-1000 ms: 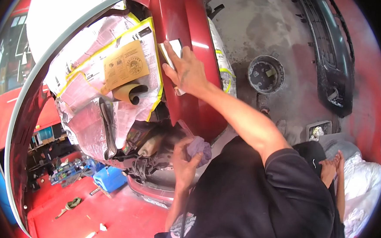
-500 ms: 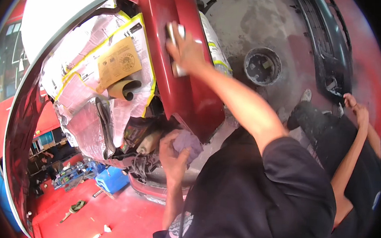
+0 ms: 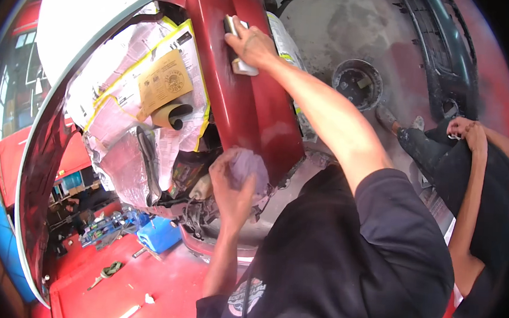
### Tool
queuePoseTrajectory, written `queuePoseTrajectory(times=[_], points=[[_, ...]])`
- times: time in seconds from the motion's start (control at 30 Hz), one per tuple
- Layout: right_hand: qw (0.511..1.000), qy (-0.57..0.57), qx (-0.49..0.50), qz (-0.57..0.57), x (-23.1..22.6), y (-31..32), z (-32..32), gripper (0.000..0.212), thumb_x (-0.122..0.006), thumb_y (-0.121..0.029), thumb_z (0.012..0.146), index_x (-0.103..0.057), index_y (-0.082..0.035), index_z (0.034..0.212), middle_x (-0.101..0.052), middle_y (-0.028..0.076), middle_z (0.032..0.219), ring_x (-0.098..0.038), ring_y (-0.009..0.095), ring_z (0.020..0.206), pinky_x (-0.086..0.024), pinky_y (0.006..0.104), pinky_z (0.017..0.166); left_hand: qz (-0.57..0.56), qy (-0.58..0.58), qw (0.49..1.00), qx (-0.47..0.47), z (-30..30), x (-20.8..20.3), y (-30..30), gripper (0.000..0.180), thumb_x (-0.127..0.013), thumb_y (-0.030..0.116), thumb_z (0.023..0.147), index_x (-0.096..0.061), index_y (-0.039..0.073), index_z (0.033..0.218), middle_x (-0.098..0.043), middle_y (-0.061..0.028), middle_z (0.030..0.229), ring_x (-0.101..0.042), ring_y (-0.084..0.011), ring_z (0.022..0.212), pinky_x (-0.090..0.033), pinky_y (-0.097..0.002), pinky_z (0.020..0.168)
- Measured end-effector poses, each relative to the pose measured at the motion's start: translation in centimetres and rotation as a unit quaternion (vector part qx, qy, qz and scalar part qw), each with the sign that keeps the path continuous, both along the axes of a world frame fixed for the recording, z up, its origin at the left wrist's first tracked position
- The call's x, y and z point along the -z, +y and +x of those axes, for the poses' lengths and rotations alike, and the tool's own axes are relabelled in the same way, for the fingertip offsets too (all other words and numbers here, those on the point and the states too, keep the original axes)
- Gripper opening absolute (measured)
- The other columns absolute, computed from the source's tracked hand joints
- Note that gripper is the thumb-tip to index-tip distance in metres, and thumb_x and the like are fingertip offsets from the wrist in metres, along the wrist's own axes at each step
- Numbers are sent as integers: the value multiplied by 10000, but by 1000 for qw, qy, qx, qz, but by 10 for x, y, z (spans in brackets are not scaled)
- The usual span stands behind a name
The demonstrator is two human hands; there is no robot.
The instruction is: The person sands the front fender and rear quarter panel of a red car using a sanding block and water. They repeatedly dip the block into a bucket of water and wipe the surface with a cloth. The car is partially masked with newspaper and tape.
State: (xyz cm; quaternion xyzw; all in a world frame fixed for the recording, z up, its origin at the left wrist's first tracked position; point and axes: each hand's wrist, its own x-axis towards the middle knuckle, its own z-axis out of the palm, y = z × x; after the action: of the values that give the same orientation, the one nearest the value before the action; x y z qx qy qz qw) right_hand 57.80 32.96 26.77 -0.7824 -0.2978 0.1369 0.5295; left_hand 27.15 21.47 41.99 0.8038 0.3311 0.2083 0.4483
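My right hand (image 3: 252, 46) is closed on a pale sanding block with a dark edge (image 3: 245, 68). The block lies against the red car fender (image 3: 243, 111), toward its far part. Dull, whitish patches show on the fender's paint. Lower down, near the fender's front end, my left hand (image 3: 228, 188) grips a crumpled purple-grey cloth (image 3: 248, 169). The cloth is at the fender's near edge; whether it presses on the paint I cannot tell.
Taped masking paper (image 3: 188, 96) covers the engine bay, with a brown sandpaper packet (image 3: 166, 83) and a curled sheet (image 3: 171, 116) on it. A bucket (image 3: 358, 84), a dark bumper (image 3: 447, 60) and a co-worker's clasped hands (image 3: 466, 132) are at right. A blue container (image 3: 159, 235) stands lower left.
My right hand has slid the sanding block farther up the fender. My left hand and the cloth have shifted slightly upward. The co-worker's hands and legs have moved, and my view has shifted a little.
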Motion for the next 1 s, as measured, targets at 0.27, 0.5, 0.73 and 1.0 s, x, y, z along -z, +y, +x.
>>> queuePoseTrajectory(times=[0.27, 0.5, 0.73, 1.0], points=[[940, 315, 0, 130, 78, -193, -54, 727, -681, -357, 1010, -447, 61, 1557, -545, 198, 1562, -540, 190, 1398, -410, 310, 1150, 415, 219, 843, 262, 38, 40, 67, 449, -687, 79, 833, -693, 107, 1281, -575, -191, 1391, -511, -434, 1356, -374, -561, 1193], [938, 311, 154, -11, 118, -348, -43, 680, -671, -352, 1017, -480, 19, 1554, -622, 204, 1469, -582, 225, 1348, -422, 342, 1134, 520, 302, 726, 334, 161, 55, 193, 540, -643, 270, 901, -593, 59, 1395, -489, -211, 1525, -283, -447, 1556, -169, -672, 1272], [931, 351, 93, -40, 131, -394, -49, 667, -639, -337, 1020, -475, 30, 1551, -595, 231, 1496, -558, 293, 1401, -414, 370, 1159, 694, 208, 665, 179, 357, 46, 320, 600, -625, 217, 972, -484, 201, 1555, -426, -173, 1602, -399, -434, 1484, -366, -620, 1187], [925, 374, 15, -69, 116, -380, -25, 706, -665, -407, 1013, -488, 21, 1546, -611, 205, 1486, -626, 238, 1307, -460, 349, 1110, 651, 343, 570, 366, 312, 51, 254, 407, -611, 344, 973, -723, 146, 1311, -525, -133, 1537, -460, -393, 1449, -355, -565, 1212]])
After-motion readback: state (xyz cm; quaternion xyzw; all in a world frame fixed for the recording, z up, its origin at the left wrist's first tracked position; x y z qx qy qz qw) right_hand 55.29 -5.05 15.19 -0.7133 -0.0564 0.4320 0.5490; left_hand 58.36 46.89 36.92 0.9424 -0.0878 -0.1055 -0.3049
